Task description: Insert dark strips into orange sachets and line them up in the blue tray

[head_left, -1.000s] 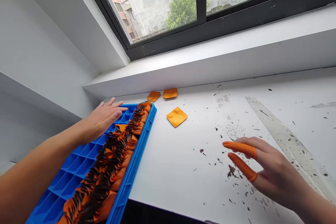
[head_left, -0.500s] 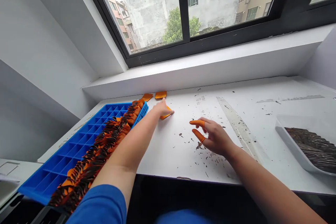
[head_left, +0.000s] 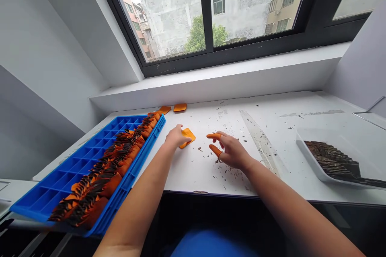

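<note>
My left hand (head_left: 175,136) reaches over the white table and grips an orange square piece (head_left: 187,135), with the thumb lying across its near edge. Part of the piece is hidden under the fingers. To its right, my right hand (head_left: 230,149) hovers just above the table, holding nothing. Orange finger cots cover its thumb and index finger, which are spread apart. Two more orange pieces, one at the back (head_left: 180,107) and one beside it (head_left: 165,110), lie near the wall. A blue compartment tray (head_left: 68,168) stands left, its right-hand rows packed with orange and dark thin pieces (head_left: 120,156).
A clear plastic tub (head_left: 304,160) with stacked dark brown strips (head_left: 331,158) stands at the right. Dark crumbs (head_left: 224,170) are scattered on the table (head_left: 181,172) around my right hand. Worn tape (head_left: 261,144) runs across the surface. A window sill (head_left: 241,72) borders the back.
My left hand has drawn back toward me with the orange piece. The right hand keeps much the same pose. The view has shifted, showing more of the tray and tub.
</note>
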Demonstrator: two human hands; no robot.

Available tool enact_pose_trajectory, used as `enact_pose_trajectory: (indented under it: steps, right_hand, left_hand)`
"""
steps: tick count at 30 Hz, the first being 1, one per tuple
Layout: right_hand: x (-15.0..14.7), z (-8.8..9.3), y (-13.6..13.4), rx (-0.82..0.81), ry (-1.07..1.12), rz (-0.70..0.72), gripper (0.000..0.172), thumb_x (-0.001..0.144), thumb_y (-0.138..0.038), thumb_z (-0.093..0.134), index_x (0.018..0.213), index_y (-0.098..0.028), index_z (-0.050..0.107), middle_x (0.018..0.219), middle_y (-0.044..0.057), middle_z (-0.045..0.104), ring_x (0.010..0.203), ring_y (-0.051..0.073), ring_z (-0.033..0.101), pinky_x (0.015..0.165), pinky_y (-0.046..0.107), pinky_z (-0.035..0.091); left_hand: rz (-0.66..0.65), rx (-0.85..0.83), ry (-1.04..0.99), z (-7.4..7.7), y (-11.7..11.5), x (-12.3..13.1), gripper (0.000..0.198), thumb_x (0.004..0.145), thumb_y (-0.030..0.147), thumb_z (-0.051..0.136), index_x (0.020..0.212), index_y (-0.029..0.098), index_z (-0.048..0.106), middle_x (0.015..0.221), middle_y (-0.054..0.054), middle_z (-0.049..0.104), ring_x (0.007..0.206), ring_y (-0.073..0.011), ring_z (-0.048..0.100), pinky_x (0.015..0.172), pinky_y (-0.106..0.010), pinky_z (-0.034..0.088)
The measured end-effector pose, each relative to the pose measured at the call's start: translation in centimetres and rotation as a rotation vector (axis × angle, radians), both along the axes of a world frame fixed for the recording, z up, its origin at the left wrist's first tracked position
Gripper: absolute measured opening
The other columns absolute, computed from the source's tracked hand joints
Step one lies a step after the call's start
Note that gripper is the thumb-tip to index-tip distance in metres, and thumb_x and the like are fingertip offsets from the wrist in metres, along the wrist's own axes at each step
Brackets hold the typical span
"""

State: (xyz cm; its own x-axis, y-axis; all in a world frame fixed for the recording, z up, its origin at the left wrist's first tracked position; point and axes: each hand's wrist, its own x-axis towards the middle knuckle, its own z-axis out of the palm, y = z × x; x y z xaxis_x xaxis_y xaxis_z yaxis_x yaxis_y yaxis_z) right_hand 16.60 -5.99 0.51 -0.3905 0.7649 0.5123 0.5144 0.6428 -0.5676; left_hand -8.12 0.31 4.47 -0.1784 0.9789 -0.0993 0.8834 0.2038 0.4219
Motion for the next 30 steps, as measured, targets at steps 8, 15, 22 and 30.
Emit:
enact_pose_trajectory:
  steps: [8,15,22,30]
  right_hand:
    - [-0.6,-1.1,0.7,-0.141,0.125,-0.063,0.028,0.092,-0.031,0.058,0.118,-0.024,0.066,0.100,0.004,0.066,0.058,0.012,0.046,0.062,0.033,0.047]
    - [-0.7,0.3,3.0,-0.250,0.331,-0.256,0.044,0.089,-0.044,0.062,0.126,-0.019,0.063,0.106,0.008,0.066,0.074,0.018,0.054,0.072,0.038,0.052]
    - [-1.3,0.2,6.2,-0.371,0.391,-0.204,0.058,0.085,-0.048,0.066,0.134,-0.019,0.056,0.124,0.012,0.061,0.095,0.023,0.059,0.074,0.037,0.054]
    - [-0.6,-1.0,6.8,-0.223,0.423,-0.265,0.040,0.086,-0.046,0.067,0.118,-0.021,0.068,0.106,0.008,0.068,0.092,0.022,0.057,0.080,0.039,0.049]
  left_hand:
    - [0.022,0.344,-0.159,-0.4,-1.0,0.9,0.027,0.078,0.031,0.073,0.104,0.024,0.068,0.115,-0.007,0.074,0.103,-0.0256,0.068,0.085,-0.034,0.049]
    - [-0.044,0.576,-0.951,-1.1,2.0,3.4,0.040,0.080,0.050,0.075,0.100,0.016,0.076,0.102,-0.012,0.078,0.098,-0.0260,0.072,0.083,-0.036,0.057]
    - [-0.139,0.509,-1.160,-3.9,2.5,5.8,0.051,0.078,0.062,0.075,0.102,0.017,0.080,0.106,-0.011,0.079,0.108,-0.0288,0.071,0.092,-0.039,0.057]
    - [-0.142,0.529,-0.981,-4.5,2.6,6.1,0.049,0.082,0.062,0.069,0.097,0.017,0.081,0.099,-0.010,0.079,0.098,-0.0272,0.071,0.085,-0.036,0.057]
